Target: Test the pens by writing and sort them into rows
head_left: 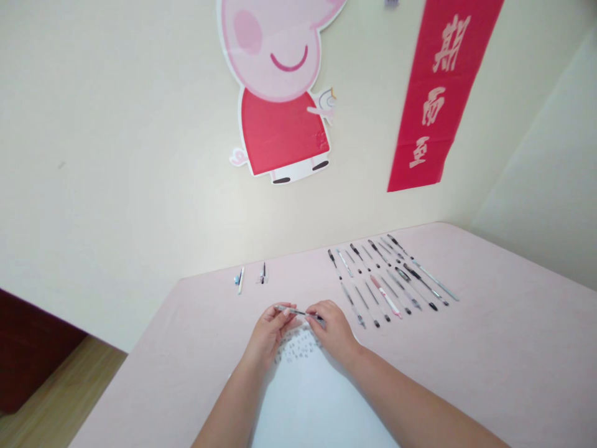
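Both of my hands hold one slim pen (295, 310) level above a white sheet of paper (312, 392). My left hand (270, 333) pinches its left end. My right hand (332, 330) pinches the dark right end. The top of the paper carries small scribbled marks (298, 348). The sheet lies on a pale pink table (489, 348), between my forearms.
Several pens (387, 280) lie in a row on the table, to the right of my hands. Two small pen caps (239, 279) (263, 273) rest near the table's far edge by the cream wall. A cartoon pig cutout (280, 93) and a red banner (433, 93) hang on the wall.
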### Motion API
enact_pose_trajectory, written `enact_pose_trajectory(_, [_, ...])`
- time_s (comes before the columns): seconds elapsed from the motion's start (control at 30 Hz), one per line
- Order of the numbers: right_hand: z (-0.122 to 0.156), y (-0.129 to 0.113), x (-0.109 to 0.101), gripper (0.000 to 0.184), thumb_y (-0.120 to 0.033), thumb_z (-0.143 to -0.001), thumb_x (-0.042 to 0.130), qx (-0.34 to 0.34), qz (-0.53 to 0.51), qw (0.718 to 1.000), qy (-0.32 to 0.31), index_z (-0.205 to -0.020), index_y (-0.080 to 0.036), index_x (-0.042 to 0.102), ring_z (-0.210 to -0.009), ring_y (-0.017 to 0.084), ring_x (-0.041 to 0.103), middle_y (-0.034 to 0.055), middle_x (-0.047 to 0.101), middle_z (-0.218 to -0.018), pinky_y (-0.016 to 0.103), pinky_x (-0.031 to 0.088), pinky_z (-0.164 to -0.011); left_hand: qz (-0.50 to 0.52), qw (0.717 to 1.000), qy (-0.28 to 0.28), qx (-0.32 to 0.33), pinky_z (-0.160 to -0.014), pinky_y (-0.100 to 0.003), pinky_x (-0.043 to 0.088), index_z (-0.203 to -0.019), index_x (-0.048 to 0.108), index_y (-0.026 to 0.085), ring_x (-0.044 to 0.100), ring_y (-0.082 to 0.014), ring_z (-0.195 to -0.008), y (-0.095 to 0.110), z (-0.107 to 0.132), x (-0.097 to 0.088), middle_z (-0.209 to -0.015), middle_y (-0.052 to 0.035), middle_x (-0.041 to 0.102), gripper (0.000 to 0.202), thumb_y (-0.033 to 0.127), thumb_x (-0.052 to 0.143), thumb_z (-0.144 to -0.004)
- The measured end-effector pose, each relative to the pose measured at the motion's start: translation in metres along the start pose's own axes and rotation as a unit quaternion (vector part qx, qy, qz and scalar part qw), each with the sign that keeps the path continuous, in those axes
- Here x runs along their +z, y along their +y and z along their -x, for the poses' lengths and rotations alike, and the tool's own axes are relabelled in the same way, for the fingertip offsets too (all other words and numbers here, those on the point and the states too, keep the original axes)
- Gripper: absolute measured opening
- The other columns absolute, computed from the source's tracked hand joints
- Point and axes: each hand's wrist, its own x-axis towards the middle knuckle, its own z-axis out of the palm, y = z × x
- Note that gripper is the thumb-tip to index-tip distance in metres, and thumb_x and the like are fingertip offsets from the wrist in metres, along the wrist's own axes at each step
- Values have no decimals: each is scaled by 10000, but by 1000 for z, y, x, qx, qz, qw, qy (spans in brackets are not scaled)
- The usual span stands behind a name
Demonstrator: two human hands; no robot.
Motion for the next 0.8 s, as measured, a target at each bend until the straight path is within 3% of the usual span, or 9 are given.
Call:
enact_pose_trajectory(0.13, [-2,0,-3,109,-183,-815,562,-2,-6,1000,-6,-839,-201,666,-775,177,555,34,659,-776,311,412,-735,-1,1000,-6,-11,-758,-264,552,-846,605,156,665,-139,-800,0,1,1,-953,-63,696,215,203,734,-680])
enact_pose_trajectory(0.33, [-1,1,-3,152,-209,-823,570,10,-11,1000,-12,-934,-208,674,-790,185,564,42,666,-800,324,427,-748,13,1000,5,-8,-694,-230,555,-857,586,152,673,-132,-759,-1,-1,-2,-910,-64,707,218,188,725,-692])
enact_pose_trajectory(0.5, [1,3,2,342,-155,-729,631,64,-27,998,3,-1066,-189,582,-842,189,576,50,643,-893,335,439,-792,25,999,35,8,-662,-194,544,-866,581,147,671,-113,-731,-3,-7,-6,-874,-60,714,195,163,703,-714])
enact_pose_trajectory(0.8, [1,7,3,96,-129,-762,573,73,-9,997,12,-839,-184,588,-799,182,562,37,626,-813,315,428,-744,39,997,65,-2,-662,-189,539,-874,577,144,677,-115,-746,-1,-7,-7,-871,-65,716,158,121,665,-745])
